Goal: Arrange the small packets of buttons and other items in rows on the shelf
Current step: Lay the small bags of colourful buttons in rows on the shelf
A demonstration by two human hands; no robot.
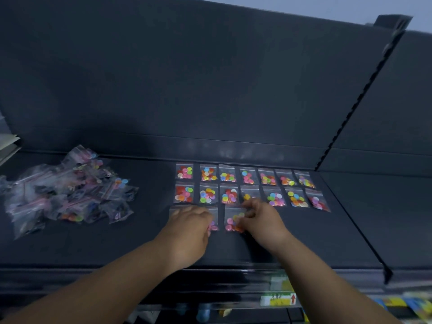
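Fourteen button packets (229, 195) laid; left hand (189, 228) grips left packet (214, 222), right hand (261, 220) pinches right packet (232, 220).

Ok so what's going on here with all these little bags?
A person is laying small packets of coloured buttons in rows on a dark shelf. The back row and the second row each hold seven. A third is starting: the left hand rests on the first packet, and the right hand pinches the neighbouring packet. A loose pile of packets waits at the left.
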